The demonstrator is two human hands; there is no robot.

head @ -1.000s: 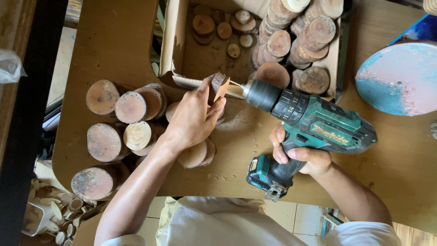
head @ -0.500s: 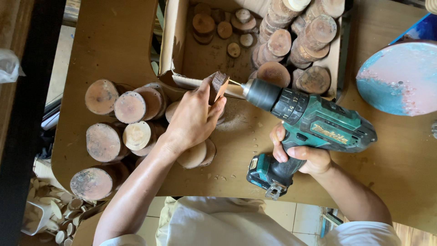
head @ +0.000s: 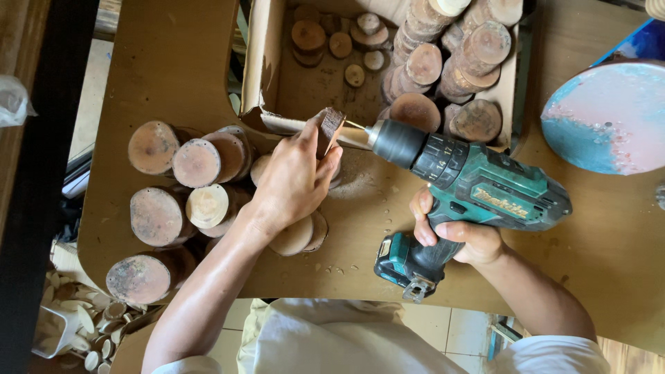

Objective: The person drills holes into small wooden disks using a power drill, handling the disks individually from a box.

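My left hand [head: 294, 180] grips a round wooden slice [head: 330, 126] and holds it upright on its edge on the wooden table [head: 173, 62]. My right hand [head: 457, 232] is wrapped around the handle of a green cordless drill [head: 478, 187]. The drill lies level, pointing left, and its bit [head: 355, 125] meets the face of the slice. Wood dust lies on the table under the slice.
Stacks of round wooden slices [head: 187, 180] lie to the left of my left hand. An open cardboard box [head: 277, 76] at the back holds several more slices. A blue and pink round board [head: 609, 118] sits at the right. Small wooden pieces fill a container [head: 76, 332] below the table.
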